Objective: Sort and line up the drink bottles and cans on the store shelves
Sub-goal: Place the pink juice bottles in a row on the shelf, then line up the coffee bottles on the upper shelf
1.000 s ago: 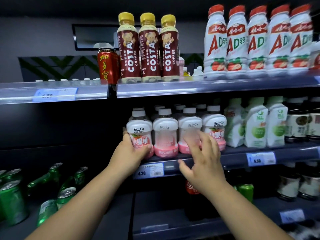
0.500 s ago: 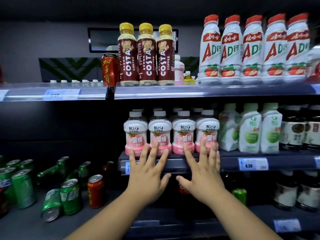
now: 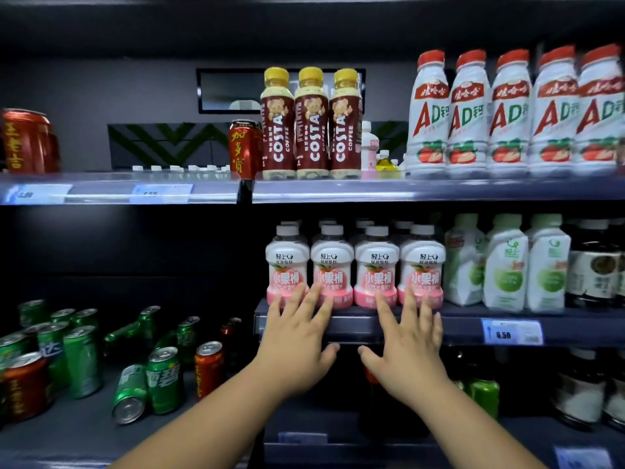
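Several pink-and-white peach juice bottles stand in a straight front row on the middle shelf, with more behind them. My left hand is spread flat, its fingertips touching the bases of the two left bottles. My right hand is also flat with straight fingers against the bases of the two right bottles. Neither hand grips anything. Above stand three Costa coffee bottles and a row of AD milk bottles.
Green-and-white cartons and dark bottles stand to the right. Red cans sit on the upper shelf. On the lower left shelf, green cans and a red can stand jumbled, some tipped over.
My left hand let go of the leftmost peach bottle and opened flat. Both hands now lie spread against the row's front, and the view has dropped and widened.
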Motion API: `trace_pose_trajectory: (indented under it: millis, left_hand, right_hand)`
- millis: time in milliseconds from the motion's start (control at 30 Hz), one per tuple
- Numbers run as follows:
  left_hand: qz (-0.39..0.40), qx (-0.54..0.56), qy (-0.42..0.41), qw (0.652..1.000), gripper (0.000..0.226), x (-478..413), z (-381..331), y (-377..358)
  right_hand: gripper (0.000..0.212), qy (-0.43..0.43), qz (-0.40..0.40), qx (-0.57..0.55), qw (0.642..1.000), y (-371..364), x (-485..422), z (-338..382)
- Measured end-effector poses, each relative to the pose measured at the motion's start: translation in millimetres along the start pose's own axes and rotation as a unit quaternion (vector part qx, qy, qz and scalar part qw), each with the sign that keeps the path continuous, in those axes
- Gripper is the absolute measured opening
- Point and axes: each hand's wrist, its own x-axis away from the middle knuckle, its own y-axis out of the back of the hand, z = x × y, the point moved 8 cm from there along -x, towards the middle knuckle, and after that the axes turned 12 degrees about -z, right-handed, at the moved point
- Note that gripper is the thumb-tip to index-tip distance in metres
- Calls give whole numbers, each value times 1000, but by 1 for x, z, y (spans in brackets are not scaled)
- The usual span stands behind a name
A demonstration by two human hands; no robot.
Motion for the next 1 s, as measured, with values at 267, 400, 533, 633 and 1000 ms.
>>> trace_pose_trajectory:
  millis: [267, 400, 533, 633, 1000]
  left_hand:
    - [-66, 82, 7, 994, 71, 18, 46, 37]
    - [-110, 84, 6, 990, 66, 24, 93, 69]
    - [-135, 65, 23, 988, 62, 41, 158, 98]
    - [-114, 33, 52, 992, 56, 64, 219, 112]
    - [-56, -63, 132, 988, 56, 166, 469, 199]
  right_hand:
    - [87, 43, -79, -103, 991, 18, -9, 64]
    - [79, 95, -118, -140, 979, 28, -7, 118]
    - [75, 118, -124, -164, 972, 37, -3, 174]
    - [77, 130, -87, -178, 971, 40, -4, 225]
    - [59, 202, -51, -242, 948, 42, 3, 487]
